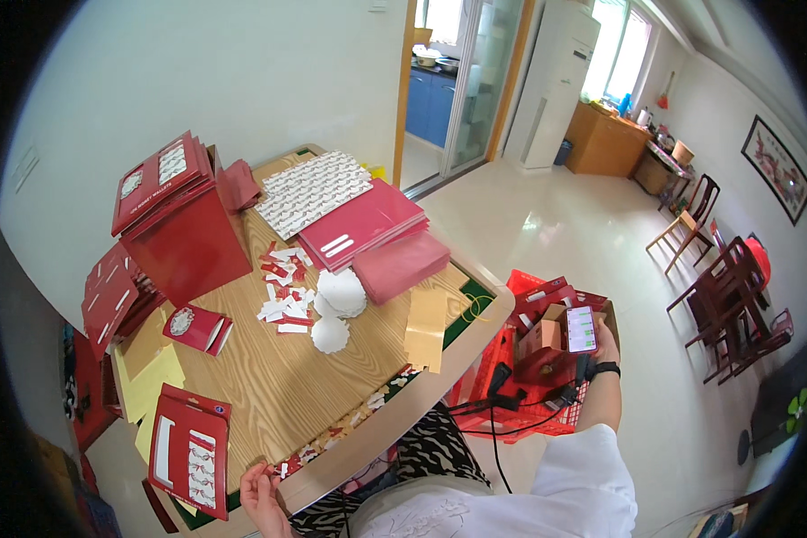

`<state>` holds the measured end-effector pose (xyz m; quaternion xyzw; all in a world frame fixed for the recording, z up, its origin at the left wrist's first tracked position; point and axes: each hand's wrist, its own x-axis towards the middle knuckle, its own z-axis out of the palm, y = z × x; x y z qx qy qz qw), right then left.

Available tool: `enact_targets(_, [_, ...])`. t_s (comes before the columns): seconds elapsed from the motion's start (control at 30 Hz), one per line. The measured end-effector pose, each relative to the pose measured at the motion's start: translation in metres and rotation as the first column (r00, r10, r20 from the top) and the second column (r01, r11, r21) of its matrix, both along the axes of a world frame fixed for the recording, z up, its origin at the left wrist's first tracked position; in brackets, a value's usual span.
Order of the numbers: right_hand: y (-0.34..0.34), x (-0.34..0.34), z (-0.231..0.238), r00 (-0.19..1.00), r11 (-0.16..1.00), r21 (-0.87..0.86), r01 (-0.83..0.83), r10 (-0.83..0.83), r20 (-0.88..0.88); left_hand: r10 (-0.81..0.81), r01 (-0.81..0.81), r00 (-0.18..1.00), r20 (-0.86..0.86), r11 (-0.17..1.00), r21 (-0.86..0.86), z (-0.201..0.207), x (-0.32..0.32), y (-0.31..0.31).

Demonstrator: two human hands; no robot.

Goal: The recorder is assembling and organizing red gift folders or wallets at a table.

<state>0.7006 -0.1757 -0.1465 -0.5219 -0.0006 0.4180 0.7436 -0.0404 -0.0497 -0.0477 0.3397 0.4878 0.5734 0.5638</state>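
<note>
In my right hand (608, 345) is a smartphone (581, 330) with a lit screen, held up over a red plastic crate. At the table's near edge, my left hand (264, 504) has its fingers curled together beside small red and white paper scraps (284, 469); whether they pinch anything is too small to tell. Left of that hand lies a red flat box (166, 448) with cut-out windows and a white patterned insert. Further in on the table is a small red folded wallet (197, 328) with a white round emblem.
Stacked red boxes (188, 242) stand at the back left. A patterned white sheet stack (314, 190), red card stacks (368, 220), round white cards (339, 294) and a gold envelope (424, 327) cover the table. The red crate (484, 381) holds boxes and black cables. Chairs (726, 287) line the right wall.
</note>
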Motion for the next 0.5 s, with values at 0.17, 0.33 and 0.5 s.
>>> enact_targets(0.17, [0.016, -0.013, -0.009, 0.983, 0.961, -0.235, 0.148, -0.118, 0.138, 0.020, -0.020, 1.000, -0.017, 1.000, -0.008, 0.002, -0.002, -0.002])
enact_targets(0.33, [0.010, -0.030, 0.015, 0.975, 0.807, -0.586, 0.073, 0.066, 0.213, 0.024, -0.024, 1.000, 0.002, 1.000, 0.002, 0.004, -0.003, -0.001])
enact_targets(0.5, [-0.005, -0.045, 0.038, 0.979, 0.966, -0.255, 0.050, 0.004, 0.206, 0.036, -0.036, 0.999, 0.002, 0.999, 0.003, 0.001, -0.003, -0.004])
